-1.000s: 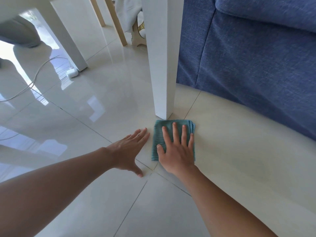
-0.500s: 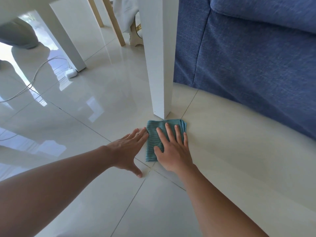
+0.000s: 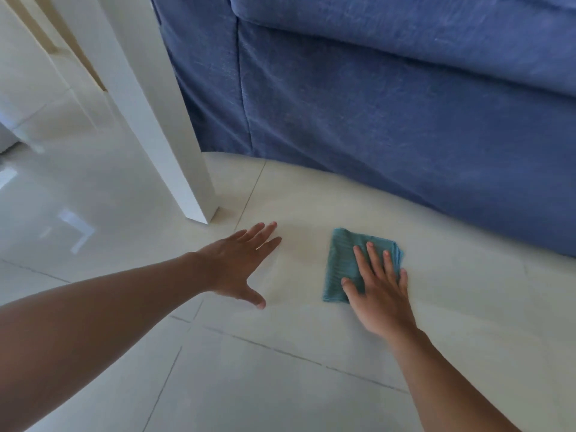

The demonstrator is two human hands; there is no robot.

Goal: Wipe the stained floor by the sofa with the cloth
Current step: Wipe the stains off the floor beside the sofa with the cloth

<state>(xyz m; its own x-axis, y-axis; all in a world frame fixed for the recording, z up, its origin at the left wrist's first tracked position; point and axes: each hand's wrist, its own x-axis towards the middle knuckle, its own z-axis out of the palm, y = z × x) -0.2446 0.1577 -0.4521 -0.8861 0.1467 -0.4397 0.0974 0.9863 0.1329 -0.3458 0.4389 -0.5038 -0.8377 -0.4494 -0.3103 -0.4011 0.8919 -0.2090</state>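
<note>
My right hand (image 3: pixel 378 294) presses flat, fingers spread, on the folded cloth (image 3: pixel 343 263) at 3 o'clock of my left hand (image 3: pixel 240 263) — splayed, empty. Uneven pressure could bunch the cloth against the sofa (image 3: pixel 389 104) — missing stains.

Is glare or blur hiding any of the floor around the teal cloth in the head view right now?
Head view: bright window reflections wash out the glossy cream tile floor at far left; tiles near the folded teal cloth read evenly lit, with no stain discernible. Mild motion blur softens the left hand and right hand. Wide-angle distortion curves the blue fabric sofa base and slants the white table leg.
</note>
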